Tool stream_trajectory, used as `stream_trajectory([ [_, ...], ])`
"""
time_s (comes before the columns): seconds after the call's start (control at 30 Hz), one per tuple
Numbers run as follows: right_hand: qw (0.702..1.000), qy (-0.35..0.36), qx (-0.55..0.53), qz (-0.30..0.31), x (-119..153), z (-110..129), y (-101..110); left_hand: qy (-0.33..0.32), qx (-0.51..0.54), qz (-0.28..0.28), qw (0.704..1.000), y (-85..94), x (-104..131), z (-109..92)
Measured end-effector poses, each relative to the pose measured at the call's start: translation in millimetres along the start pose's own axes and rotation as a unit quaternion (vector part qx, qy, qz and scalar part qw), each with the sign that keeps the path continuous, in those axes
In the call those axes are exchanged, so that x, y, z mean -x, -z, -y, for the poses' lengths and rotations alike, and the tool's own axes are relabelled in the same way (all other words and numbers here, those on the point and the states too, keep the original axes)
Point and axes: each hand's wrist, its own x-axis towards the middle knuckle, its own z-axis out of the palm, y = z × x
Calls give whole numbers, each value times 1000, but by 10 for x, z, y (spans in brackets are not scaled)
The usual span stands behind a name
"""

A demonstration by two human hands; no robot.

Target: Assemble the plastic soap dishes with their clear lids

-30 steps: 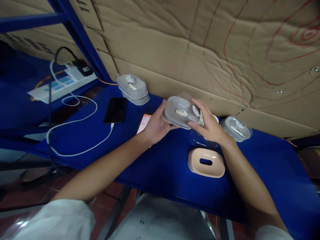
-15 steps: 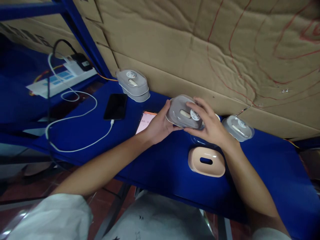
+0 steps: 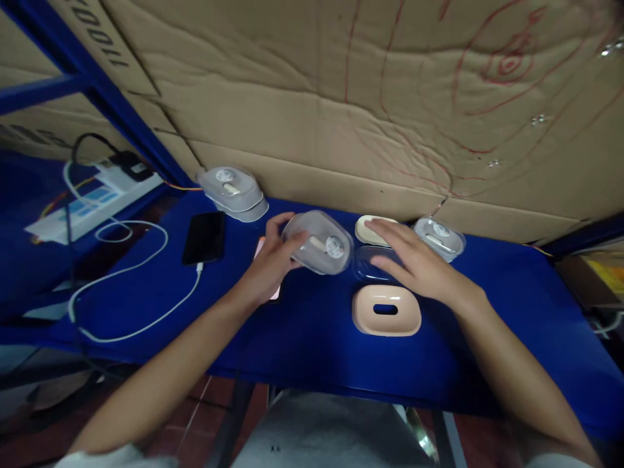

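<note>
Held item: translucent grey oval plastic case (image 3: 318, 243) with a round label and a pale bar inside, lifted just above the blue table (image 3: 302, 325), just left of the peach oval tray
Landmark: peach oval plastic tray (image 3: 387, 310) with a slot in its middle, flat on the table near the front edge
Left hand (image 3: 270, 263): fingers closed around the left end of the grey case, carrying it alone
Right hand (image 3: 414, 263): fingers spread and flat, holding nothing, resting over a clear oval plastic lid (image 3: 366, 262) just behind the tray
Behind the tray: cream oval insert (image 3: 369, 229) against the cardboard wall (image 3: 341, 110), fingertips at its edge
Right-rear of the tray: second closed grey case (image 3: 439, 236), apart from the hand
Far left of the tray: stack of closed grey cases (image 3: 233, 192); nearer, a black phone (image 3: 204, 236) on a white cable (image 3: 127, 286); a lit phone screen (image 3: 266, 273) mostly hidden under the left wrist
Handling note: judged best to keep the case level so its loose contents stay seated, support it from beneath since one hand bears it, and steady the clear lid with a light flat palm, not a pinch
</note>
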Motion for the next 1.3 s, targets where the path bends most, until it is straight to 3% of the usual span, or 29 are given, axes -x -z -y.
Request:
stream_trajectory([
  [0.1,999,-20,-2,38,521,-12,-83,-4,-99,-22,995,148,306,79],
  [0.17,997,-20,-20,75,813,8,-209,11,-115,-3,993,240,499,159],
  [0.23,996,-24,-23,89,1017,38,-332,-18,-171,7,985,309,635,245],
  [0.37,995,-48,-19,82,1245,85,-397,-149,-362,8,920,380,741,409],
  [0.5,992,-77,-29,94,1401,41,-201,-211,-466,15,859,307,868,525],
  [0.6,995,-69,-36,64,1358,-123,-51,-270,-543,45,794,144,1029,610],
  [0.73,999,-44,2,-27,907,-539,-25,-345,-627,125,687,-74,1074,741],
  [0.83,996,-26,78,-18,451,-856,-106,-338,-654,142,662,-156,918,775],
  [0.9,992,-32,122,22,210,-999,-170,-331,-645,134,675,-185,793,736],
  [0.97,987,-49,144,55,60,-1082,-219,-329,-603,140,713,-220,694,658],
  [1.07,984,-66,151,64,-7,-1108,-220,-289,-459,172,823,-326,594,514],
  [1.17,993,-73,92,-4,27,-971,-129,-107,-220,180,953,-502,481,397],
  [1.23,997,-49,18,-63,53,-758,-53,31,-57,184,981,-624,393,344],
  [1.3,997,11,-38,-62,60,-485,6,94,72,194,974,-717,318,306],
])
